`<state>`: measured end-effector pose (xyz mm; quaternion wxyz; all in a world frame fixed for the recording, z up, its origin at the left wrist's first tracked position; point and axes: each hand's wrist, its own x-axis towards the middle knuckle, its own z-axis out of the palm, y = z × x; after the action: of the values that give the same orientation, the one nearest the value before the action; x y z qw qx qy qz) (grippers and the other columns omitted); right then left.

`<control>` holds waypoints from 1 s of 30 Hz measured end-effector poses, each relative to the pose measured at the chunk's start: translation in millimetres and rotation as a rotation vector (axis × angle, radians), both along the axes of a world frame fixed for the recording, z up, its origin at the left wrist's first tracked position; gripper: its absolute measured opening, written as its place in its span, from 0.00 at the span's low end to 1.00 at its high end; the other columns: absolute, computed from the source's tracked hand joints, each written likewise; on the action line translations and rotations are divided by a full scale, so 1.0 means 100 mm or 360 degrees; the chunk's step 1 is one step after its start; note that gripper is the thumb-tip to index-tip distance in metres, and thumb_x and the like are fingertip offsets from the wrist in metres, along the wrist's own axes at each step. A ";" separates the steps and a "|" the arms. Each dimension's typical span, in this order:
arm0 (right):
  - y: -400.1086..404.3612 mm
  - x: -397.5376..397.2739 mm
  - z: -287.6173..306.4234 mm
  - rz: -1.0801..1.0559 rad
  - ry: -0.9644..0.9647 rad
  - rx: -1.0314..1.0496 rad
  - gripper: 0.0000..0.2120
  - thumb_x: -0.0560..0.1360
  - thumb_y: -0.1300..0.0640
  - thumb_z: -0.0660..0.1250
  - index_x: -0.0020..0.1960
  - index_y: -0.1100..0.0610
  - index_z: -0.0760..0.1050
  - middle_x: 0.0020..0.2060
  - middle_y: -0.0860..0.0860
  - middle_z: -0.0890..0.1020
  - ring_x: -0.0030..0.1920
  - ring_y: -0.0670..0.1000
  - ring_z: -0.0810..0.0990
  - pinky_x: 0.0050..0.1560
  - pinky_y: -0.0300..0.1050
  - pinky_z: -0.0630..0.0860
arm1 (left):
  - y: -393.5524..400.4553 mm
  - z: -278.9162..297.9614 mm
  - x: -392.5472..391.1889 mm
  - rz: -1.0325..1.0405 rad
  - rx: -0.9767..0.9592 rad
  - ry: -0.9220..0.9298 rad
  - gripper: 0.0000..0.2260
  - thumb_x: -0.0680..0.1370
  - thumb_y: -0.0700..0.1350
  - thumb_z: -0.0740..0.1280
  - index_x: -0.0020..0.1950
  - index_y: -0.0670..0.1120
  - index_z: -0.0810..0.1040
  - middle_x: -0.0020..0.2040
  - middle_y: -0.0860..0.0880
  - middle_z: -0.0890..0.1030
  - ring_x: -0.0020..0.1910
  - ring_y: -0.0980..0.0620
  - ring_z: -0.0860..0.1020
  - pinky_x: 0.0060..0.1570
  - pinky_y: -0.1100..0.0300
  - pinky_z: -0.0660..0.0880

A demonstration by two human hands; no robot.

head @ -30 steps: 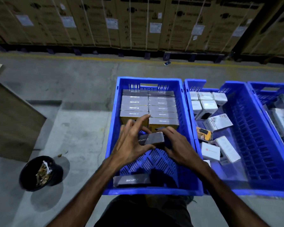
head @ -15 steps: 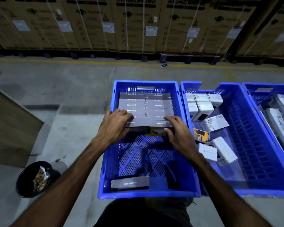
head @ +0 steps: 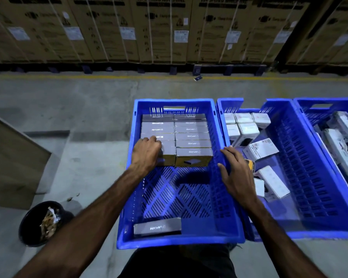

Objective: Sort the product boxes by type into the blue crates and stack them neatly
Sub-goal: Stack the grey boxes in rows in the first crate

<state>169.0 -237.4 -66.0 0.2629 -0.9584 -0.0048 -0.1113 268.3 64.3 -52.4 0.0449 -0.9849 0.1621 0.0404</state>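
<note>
Warehouse floor, cartons behind. Left hand [head: 147, 152] curled over near-left grey box [head: 165, 157] in left crate [head: 213, 125], prob. squaring the row; grip unclear. Right hand [head: 237, 173] open, empty, on crate wall to steady. Spare box [head: 157, 227] near front.

Single head-worn view, looking forward and steeply down, close over blue crates [head: 227, 141], floor, cartons beyond

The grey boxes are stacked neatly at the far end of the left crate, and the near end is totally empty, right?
Not quite. The head view shows one loose grey box lying at the near end of the left crate. The stacked grey boxes do sit neatly at the far end.
</note>
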 end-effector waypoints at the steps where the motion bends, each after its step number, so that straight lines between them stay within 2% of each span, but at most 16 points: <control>1: 0.01 -0.01 0.00 -0.0004 -0.0007 0.0027 0.21 0.80 0.60 0.70 0.72 0.59 0.75 0.71 0.55 0.76 0.75 0.59 0.72 0.69 0.61 0.74 | -0.04 -0.04 -0.03 0.0064 -0.0041 0.0018 0.26 0.73 0.61 0.77 0.61 0.45 0.77 0.58 0.45 0.80 0.55 0.41 0.82 0.48 0.48 0.77; 4: 0.01 -0.02 -0.01 -0.0021 -0.0020 0.0104 0.21 0.80 0.60 0.71 0.72 0.58 0.75 0.72 0.54 0.76 0.76 0.57 0.72 0.69 0.61 0.75 | -0.12 -0.17 -0.16 0.0211 -0.0239 -0.0004 0.26 0.73 0.52 0.80 0.61 0.46 0.69 0.56 0.44 0.80 0.51 0.38 0.83 0.39 0.47 0.76; 7: 0.01 -0.03 -0.02 -0.0029 -0.0022 0.0152 0.20 0.80 0.60 0.71 0.71 0.58 0.76 0.72 0.54 0.76 0.76 0.55 0.71 0.70 0.61 0.74 | -0.13 -0.26 -0.22 0.0291 -0.0321 -0.0059 0.26 0.73 0.48 0.80 0.59 0.46 0.67 0.54 0.43 0.80 0.47 0.38 0.82 0.35 0.49 0.71; 10: 0.01 -0.02 -0.01 -0.0025 -0.0035 0.0182 0.19 0.80 0.60 0.71 0.70 0.58 0.76 0.71 0.53 0.77 0.76 0.55 0.71 0.70 0.60 0.74 | -0.16 -0.27 -0.31 0.0386 -0.0429 -0.0090 0.24 0.73 0.46 0.79 0.58 0.46 0.68 0.53 0.42 0.79 0.49 0.37 0.81 0.37 0.47 0.76; 12: 0.02 -0.03 0.01 -0.0024 -0.0036 0.0193 0.19 0.80 0.60 0.71 0.70 0.58 0.77 0.71 0.53 0.77 0.76 0.54 0.72 0.71 0.59 0.74 | -0.21 -0.26 -0.48 0.0370 -0.0564 -0.0111 0.19 0.74 0.43 0.76 0.59 0.46 0.70 0.54 0.43 0.79 0.52 0.39 0.79 0.44 0.45 0.79; 14: 0.02 -0.03 0.01 -0.0033 -0.0031 0.0195 0.19 0.80 0.60 0.71 0.70 0.58 0.77 0.71 0.53 0.77 0.76 0.54 0.72 0.71 0.57 0.74 | -0.22 -0.24 -0.73 0.0228 -0.0801 0.0111 0.17 0.75 0.49 0.77 0.57 0.48 0.73 0.52 0.47 0.79 0.51 0.45 0.77 0.49 0.50 0.77; 16: 0.01 -0.04 0.02 -0.0028 -0.0030 0.0209 0.19 0.80 0.61 0.71 0.70 0.58 0.77 0.71 0.54 0.77 0.76 0.55 0.72 0.72 0.57 0.73 | -0.15 -0.20 -0.96 0.0108 -0.0989 0.0662 0.19 0.72 0.58 0.78 0.54 0.52 0.75 0.50 0.52 0.79 0.49 0.50 0.77 0.47 0.55 0.75; 18: 0.02 -0.04 0.04 -0.0011 -0.0026 0.0212 0.18 0.80 0.61 0.70 0.70 0.59 0.76 0.71 0.54 0.77 0.76 0.55 0.71 0.72 0.56 0.72 | -0.02 -0.15 -1.15 0.0002 -0.0890 0.1151 0.24 0.70 0.62 0.79 0.60 0.55 0.78 0.57 0.53 0.81 0.54 0.51 0.79 0.54 0.56 0.76; 20: 0.02 -0.04 0.05 -0.0006 -0.0013 0.0215 0.18 0.81 0.60 0.70 0.70 0.59 0.76 0.71 0.54 0.76 0.76 0.55 0.71 0.72 0.53 0.71 | 0.10 -0.13 -1.29 -0.0084 -0.0687 0.1318 0.31 0.70 0.60 0.80 0.68 0.51 0.78 0.66 0.50 0.81 0.64 0.50 0.79 0.64 0.57 0.75; 23: 0.03 -0.05 0.06 -0.0012 0.0019 0.0213 0.19 0.81 0.59 0.69 0.71 0.58 0.76 0.72 0.54 0.76 0.77 0.54 0.70 0.72 0.50 0.70 | 0.18 -0.14 -1.41 -0.0091 -0.0460 0.1309 0.32 0.73 0.58 0.78 0.73 0.48 0.74 0.71 0.45 0.77 0.71 0.46 0.74 0.67 0.57 0.72; 26: 0.04 -0.05 0.08 -0.0029 0.0036 0.0200 0.19 0.81 0.58 0.69 0.71 0.57 0.76 0.73 0.53 0.75 0.77 0.53 0.70 0.71 0.43 0.68 | 0.14 -0.12 -1.42 -0.0129 -0.0293 0.1299 0.31 0.75 0.58 0.76 0.74 0.49 0.72 0.72 0.45 0.75 0.72 0.45 0.73 0.67 0.56 0.72; 28: 0.05 -0.06 0.10 -0.0037 0.0049 0.0197 0.19 0.81 0.58 0.69 0.71 0.57 0.75 0.73 0.54 0.75 0.77 0.53 0.70 0.71 0.41 0.66 | 0.10 -0.05 -1.38 -0.0204 -0.0242 0.1249 0.28 0.74 0.57 0.75 0.71 0.51 0.75 0.68 0.47 0.78 0.68 0.45 0.75 0.64 0.53 0.76; 30: 0.06 -0.06 0.11 -0.0041 0.0055 0.0179 0.19 0.81 0.58 0.69 0.71 0.58 0.75 0.73 0.54 0.75 0.76 0.53 0.70 0.70 0.41 0.65 | 0.09 -0.01 -1.34 -0.0270 -0.0232 0.1105 0.18 0.72 0.53 0.71 0.61 0.53 0.78 0.58 0.48 0.81 0.60 0.44 0.80 0.54 0.50 0.80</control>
<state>163.0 -231.5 -54.8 0.3149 -0.9439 0.0183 -0.0983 133.9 73.1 -53.3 -0.0798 -0.8962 0.2513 0.3568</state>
